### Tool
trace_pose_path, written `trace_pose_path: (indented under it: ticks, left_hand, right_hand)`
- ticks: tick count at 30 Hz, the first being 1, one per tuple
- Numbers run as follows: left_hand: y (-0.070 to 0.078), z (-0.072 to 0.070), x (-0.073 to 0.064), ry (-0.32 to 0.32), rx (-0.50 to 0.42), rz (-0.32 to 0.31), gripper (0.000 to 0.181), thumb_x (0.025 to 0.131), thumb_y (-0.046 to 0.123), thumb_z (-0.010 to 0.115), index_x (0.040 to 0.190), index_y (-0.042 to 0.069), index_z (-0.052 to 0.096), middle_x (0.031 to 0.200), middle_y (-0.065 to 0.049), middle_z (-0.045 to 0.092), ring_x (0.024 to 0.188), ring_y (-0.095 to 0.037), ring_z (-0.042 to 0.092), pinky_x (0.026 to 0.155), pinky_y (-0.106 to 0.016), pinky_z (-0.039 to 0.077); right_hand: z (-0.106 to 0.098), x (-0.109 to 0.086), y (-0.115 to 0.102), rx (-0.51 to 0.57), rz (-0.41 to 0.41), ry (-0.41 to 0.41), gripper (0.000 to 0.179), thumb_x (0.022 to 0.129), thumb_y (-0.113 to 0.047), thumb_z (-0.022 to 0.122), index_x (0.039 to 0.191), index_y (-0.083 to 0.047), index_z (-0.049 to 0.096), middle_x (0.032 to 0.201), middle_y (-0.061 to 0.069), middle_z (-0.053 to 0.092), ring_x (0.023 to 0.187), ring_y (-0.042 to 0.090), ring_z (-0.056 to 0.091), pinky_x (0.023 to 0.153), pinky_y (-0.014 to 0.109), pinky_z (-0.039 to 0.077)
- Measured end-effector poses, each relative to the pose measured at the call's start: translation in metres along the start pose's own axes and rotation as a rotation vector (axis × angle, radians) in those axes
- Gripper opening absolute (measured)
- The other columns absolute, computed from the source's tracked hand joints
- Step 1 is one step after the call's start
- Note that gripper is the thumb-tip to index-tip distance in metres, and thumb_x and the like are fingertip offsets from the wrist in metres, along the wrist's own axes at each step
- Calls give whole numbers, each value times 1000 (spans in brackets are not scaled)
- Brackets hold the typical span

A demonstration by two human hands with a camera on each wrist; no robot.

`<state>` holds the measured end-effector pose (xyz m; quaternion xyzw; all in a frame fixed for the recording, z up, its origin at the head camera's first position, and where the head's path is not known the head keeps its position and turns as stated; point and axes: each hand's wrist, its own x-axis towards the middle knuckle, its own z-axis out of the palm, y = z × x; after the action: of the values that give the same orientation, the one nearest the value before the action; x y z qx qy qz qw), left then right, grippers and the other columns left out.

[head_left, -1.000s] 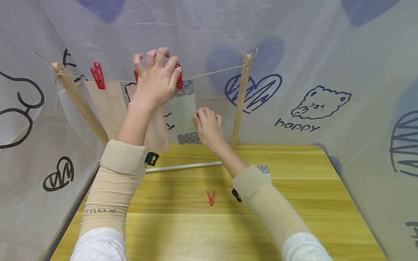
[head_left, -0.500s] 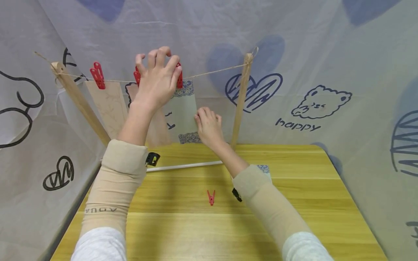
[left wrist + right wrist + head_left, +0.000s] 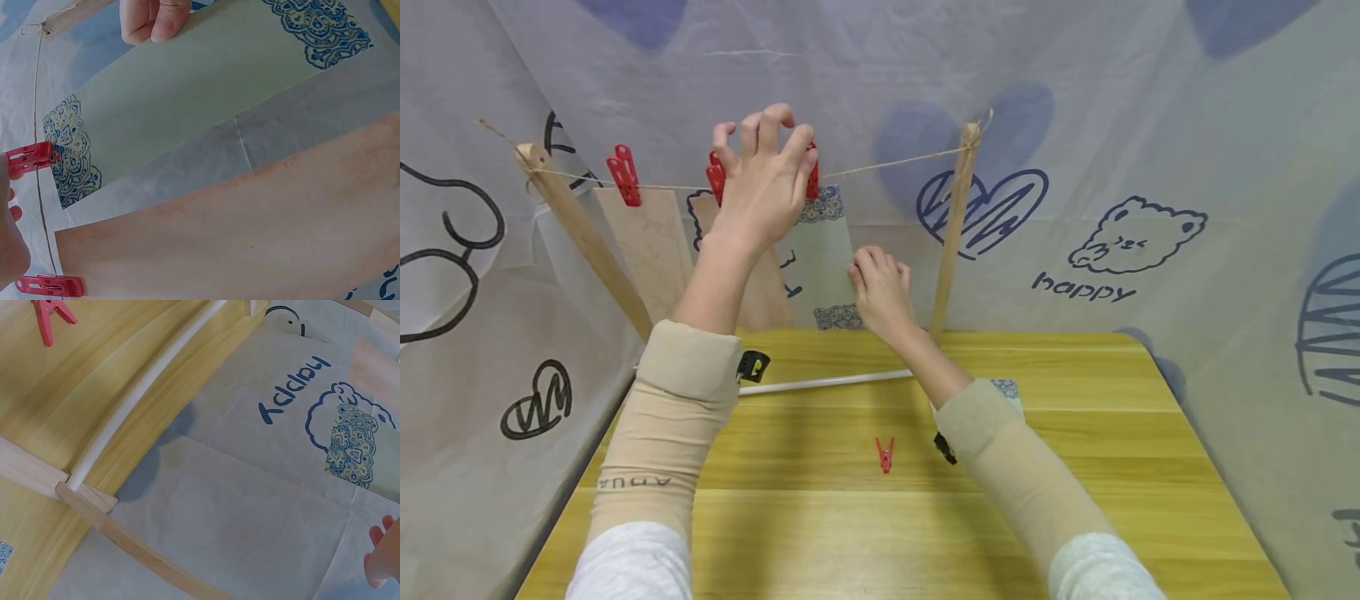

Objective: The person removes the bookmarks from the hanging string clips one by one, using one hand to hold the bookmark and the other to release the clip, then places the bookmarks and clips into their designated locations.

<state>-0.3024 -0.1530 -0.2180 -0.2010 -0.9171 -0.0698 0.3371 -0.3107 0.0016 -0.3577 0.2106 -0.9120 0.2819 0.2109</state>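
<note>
A pale green paper sheet with blue patterned ends (image 3: 822,258) hangs from a twine line (image 3: 895,165). At its top edge, my left hand (image 3: 754,187) pinches a red clothespin (image 3: 30,157) that sits over the line and the sheet. My right hand (image 3: 882,292) holds the sheet's right edge between thumb and fingers, as the left wrist view shows. Left of it hang a peach sheet (image 3: 237,231) under another red clothespin (image 3: 51,286) and a cream sheet (image 3: 647,242) under a third clothespin (image 3: 624,175). My left hand and forearm partly cover the peach sheet.
Two wooden posts (image 3: 955,233) carry the line, with a white rod (image 3: 827,383) low between them. A loose red clothespin (image 3: 885,456) lies on the wooden table (image 3: 820,533). Another blue-patterned sheet (image 3: 1006,389) lies partly under my right forearm. A printed cloth (image 3: 1112,125) surrounds the table.
Both hands stay almost in place, the left shifting very slightly right. The lower end of the peach sheet has swung a little back, and the green sheet's bottom has drifted slightly right.
</note>
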Motion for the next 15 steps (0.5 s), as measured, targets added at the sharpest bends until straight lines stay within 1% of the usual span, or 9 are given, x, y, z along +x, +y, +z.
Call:
trace_pose_path:
  ticks: [9,15]
  left_hand:
    - [-1,3,1,57,-7,4,34,101,30,21,116,9,43,125,-11,26,118,-31,19,95,-53,4]
    - [-3,6,1,137,-14,30,33,101,31,21,113,9,43,123,-12,27,116,-32,21,95,-52,4]
  right_hand:
    - [-1,-1,1,1,-1,1,25,98,-27,34,103,-10,51,123,8,50,111,23,46,99,44,25]
    - [-1,-1,4,-2,-12,17,26,98,-27,35,104,-9,52,122,8,51,110,23,46,99,44,25]
